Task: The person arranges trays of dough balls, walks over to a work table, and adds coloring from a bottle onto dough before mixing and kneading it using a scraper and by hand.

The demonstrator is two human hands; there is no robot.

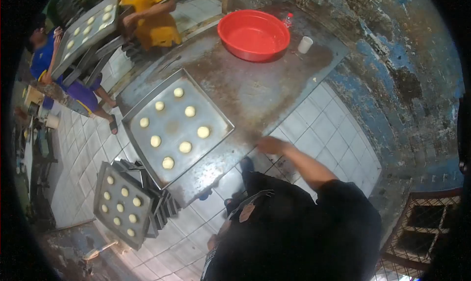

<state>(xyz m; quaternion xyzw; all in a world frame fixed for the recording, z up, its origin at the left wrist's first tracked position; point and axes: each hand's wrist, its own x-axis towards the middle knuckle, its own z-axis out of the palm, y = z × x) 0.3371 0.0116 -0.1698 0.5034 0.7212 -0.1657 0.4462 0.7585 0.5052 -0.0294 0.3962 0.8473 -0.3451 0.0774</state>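
My right hand is at the table's near edge, blurred, and I cannot tell whether its fingers are open or closed or whether it touches the edge. A small patch of my left hand shows beside my black shirt; its fingers are hidden. In front of me a square metal tray lies on the metal-topped table. Several round pale dough balls sit spaced apart on it, around a bare brownish middle.
A red basin, a small bottle and a white cup stand at the table's far end. Stacked trays with dough balls are at lower left. Two people, in yellow and blue, are beside another tray stack.
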